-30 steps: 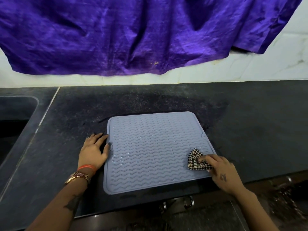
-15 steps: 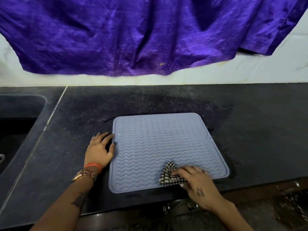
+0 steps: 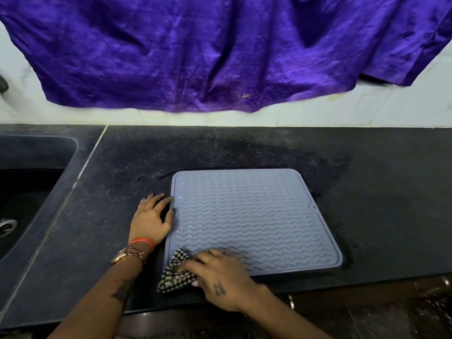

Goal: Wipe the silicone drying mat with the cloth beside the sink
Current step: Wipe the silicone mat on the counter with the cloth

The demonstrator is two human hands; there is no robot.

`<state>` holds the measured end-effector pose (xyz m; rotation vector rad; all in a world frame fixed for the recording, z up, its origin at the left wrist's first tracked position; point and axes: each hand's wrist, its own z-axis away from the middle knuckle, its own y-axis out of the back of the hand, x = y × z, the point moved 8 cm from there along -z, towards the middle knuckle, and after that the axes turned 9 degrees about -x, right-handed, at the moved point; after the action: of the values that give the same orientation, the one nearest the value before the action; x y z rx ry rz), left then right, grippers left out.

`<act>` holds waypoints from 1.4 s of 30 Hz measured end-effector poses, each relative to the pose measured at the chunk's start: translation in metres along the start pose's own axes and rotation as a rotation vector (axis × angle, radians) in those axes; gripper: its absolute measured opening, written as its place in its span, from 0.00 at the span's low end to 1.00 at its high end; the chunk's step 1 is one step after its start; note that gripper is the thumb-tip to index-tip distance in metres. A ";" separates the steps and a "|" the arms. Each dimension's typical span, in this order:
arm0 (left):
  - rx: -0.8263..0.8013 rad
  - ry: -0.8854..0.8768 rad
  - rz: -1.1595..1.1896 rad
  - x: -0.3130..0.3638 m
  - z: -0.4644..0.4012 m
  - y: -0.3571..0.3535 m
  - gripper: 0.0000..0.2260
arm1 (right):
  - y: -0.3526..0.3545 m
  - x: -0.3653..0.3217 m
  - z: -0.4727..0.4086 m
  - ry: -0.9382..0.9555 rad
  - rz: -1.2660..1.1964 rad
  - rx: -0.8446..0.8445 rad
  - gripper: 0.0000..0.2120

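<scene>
A grey-blue silicone drying mat (image 3: 252,216) with wavy ridges lies flat on the black counter (image 3: 379,204). My left hand (image 3: 152,217) rests flat on the counter at the mat's left edge, its thumb touching the rim. My right hand (image 3: 219,277) presses a black-and-white checked cloth (image 3: 176,271) onto the mat's near left corner. The cloth is bunched under my fingers and hangs partly over the mat's edge onto the counter.
A dark sink (image 3: 27,192) with a metal drain (image 3: 6,226) is set into the counter at the left. A purple fabric (image 3: 220,50) hangs over the white tiled wall behind. The counter's front edge runs just below my right hand.
My right hand has slid the cloth leftward along the mat's near edge, from the near right corner to the near left corner. My left hand stayed at the mat's left edge.
</scene>
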<state>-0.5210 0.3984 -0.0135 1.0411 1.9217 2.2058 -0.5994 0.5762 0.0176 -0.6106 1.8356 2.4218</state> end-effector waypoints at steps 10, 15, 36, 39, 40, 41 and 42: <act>-0.031 0.000 0.040 -0.001 0.000 -0.001 0.25 | 0.035 0.058 -0.013 -0.073 -1.017 -0.058 0.14; -0.009 0.001 0.032 -0.002 0.000 0.000 0.24 | 0.028 0.072 -0.021 -0.157 -0.682 -0.186 0.14; -0.010 0.003 0.042 -0.002 -0.002 0.002 0.24 | -0.010 0.008 -0.010 0.031 0.272 0.179 0.29; -0.004 0.003 0.037 -0.002 -0.001 0.002 0.24 | -0.014 0.010 -0.013 0.065 0.249 0.121 0.27; -0.002 0.003 0.038 -0.002 -0.001 0.002 0.24 | -0.009 0.013 -0.018 0.087 0.180 0.070 0.26; 0.000 0.001 0.039 -0.002 -0.001 0.002 0.24 | 0.000 0.015 -0.024 0.113 0.114 0.056 0.25; 0.002 0.000 0.042 -0.002 -0.001 0.002 0.23 | 0.009 0.017 -0.029 0.117 0.065 0.076 0.24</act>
<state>-0.5192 0.3957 -0.0130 1.0924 1.9196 2.2261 -0.6091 0.5434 0.0137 -0.7115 2.0124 2.3900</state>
